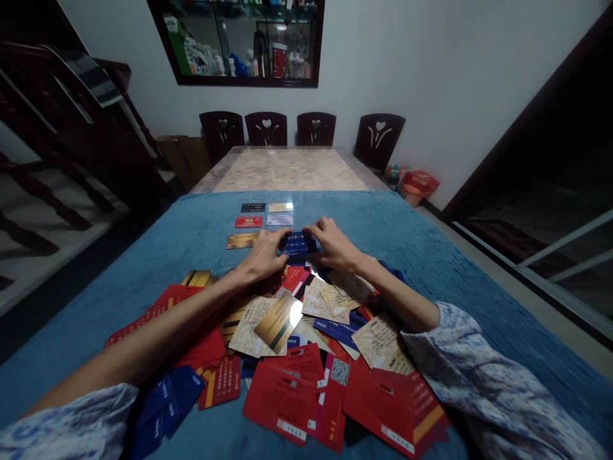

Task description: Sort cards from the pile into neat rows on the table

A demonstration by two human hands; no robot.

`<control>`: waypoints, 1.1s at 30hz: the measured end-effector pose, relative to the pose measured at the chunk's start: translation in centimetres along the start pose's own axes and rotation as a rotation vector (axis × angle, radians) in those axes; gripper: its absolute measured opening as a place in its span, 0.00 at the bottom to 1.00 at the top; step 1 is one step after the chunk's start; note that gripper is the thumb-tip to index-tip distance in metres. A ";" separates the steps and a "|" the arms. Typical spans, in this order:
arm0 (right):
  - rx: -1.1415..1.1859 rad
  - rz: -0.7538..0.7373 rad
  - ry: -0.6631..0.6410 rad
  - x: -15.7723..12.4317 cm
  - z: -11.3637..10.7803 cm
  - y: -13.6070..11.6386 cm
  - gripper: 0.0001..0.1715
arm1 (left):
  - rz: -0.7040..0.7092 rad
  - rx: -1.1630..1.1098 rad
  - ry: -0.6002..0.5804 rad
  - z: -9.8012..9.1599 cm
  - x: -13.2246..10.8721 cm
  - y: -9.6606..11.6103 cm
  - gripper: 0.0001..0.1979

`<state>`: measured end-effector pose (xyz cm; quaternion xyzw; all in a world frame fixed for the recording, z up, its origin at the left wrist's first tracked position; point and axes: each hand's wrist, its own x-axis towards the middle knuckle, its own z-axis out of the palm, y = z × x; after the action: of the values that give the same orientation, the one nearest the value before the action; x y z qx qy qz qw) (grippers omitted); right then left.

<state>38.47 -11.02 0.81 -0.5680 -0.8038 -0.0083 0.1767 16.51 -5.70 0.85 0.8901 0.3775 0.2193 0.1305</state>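
Note:
Between my two hands is a dark blue card [295, 243] with pale lettering, perhaps more than one stacked; I cannot tell. My left hand [267, 254] pinches its left edge, and my right hand [334, 246] grips the right edge. Just beyond my left hand, several cards lie in two columns: a black card [253, 207], a cream card [280, 207], a red card [248, 222], a whitish card [280, 220] and a gold card [241, 241]. Under my forearms spreads a loose pile with red cards [282, 399], patterned beige cards [383, 342] and blue cards [167, 402].
A blue cloth [191, 220] covers the near part of the table; its far end shows a marbled top [292, 167]. Several dark chairs [316, 129] stand along the back. A railing [62, 160] is on the left, and a red bag [420, 182] sits beyond the right edge.

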 end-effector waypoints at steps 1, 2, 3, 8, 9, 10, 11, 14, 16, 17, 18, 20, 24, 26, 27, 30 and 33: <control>-0.016 0.003 0.005 0.0 0.0 0.2 0.36 | 0.009 0.004 -0.003 0.1 0.2 0.0 0.32; -0.030 0.004 0.012 0.1 0.0 0.3 0.35 | 0.016 0.008 -0.005 0.1 0.4 -0.1 0.32; -0.043 0.006 0.019 0.1 0.0 0.6 0.35 | 0.020 0.010 -0.006 0.2 0.7 -0.1 0.32; -0.085 0.012 0.027 0.6 -0.2 2.0 0.34 | 0.056 0.000 -0.017 0.5 2.1 -0.3 0.29; -0.091 0.014 0.023 0.7 -0.3 2.3 0.34 | 0.066 0.001 -0.019 0.6 2.5 -0.3 0.29; -0.096 0.018 0.016 0.9 -0.5 2.7 0.34 | 0.072 0.003 -0.023 0.7 2.9 -0.4 0.29; -0.101 0.021 0.009 1.0 -0.6 3.1 0.34 | 0.075 0.008 -0.027 0.8 3.4 -0.5 0.29; -0.099 0.008 -0.007 1.6 -1.0 4.4 0.35 | 0.071 0.037 -0.044 1.3 5.0 -0.8 0.29; -0.094 -0.008 -0.012 2.1 -1.2 5.4 0.35 | 0.066 0.070 -0.051 1.5 6.2 -0.9 0.29; -0.094 -0.010 -0.014 2.4 -1.2 5.9 0.35 | 0.062 0.085 -0.051 1.6 6.8 -1.0 0.29; -0.097 -0.006 -0.017 2.8 -1.2 6.3 0.35 | 0.059 0.096 -0.051 1.8 7.4 -1.0 0.29; -0.110 0.018 -0.032 3.5 -1.3 7.1 0.34 | 0.053 0.110 -0.059 2.0 8.5 -1.1 0.29; -0.139 0.082 -0.080 5.2 -1.3 8.2 0.32 | 0.042 0.120 -0.062 2.4 11.0 -1.8 0.27; -0.150 0.103 -0.094 6.2 -1.1 8.9 0.32 | 0.018 0.120 -0.060 2.7 12.3 -2.4 0.27; -0.155 0.114 -0.094 6.6 -0.9 9.3 0.32 | 0.008 0.120 -0.053 2.9 12.9 -2.6 0.27; -0.148 0.128 -0.087 8.0 -0.1 10.8 0.32 | -0.019 0.096 -0.049 3.4 14.5 -3.4 0.26; -0.136 0.150 -0.081 9.3 0.7 12.4 0.34 | -0.063 0.065 -0.063 4.0 16.0 -4.1 0.26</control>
<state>46.95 2.02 0.51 -0.6373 -0.7629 -0.0267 0.1052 25.86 8.47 0.38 0.8880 0.4081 0.1747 0.1200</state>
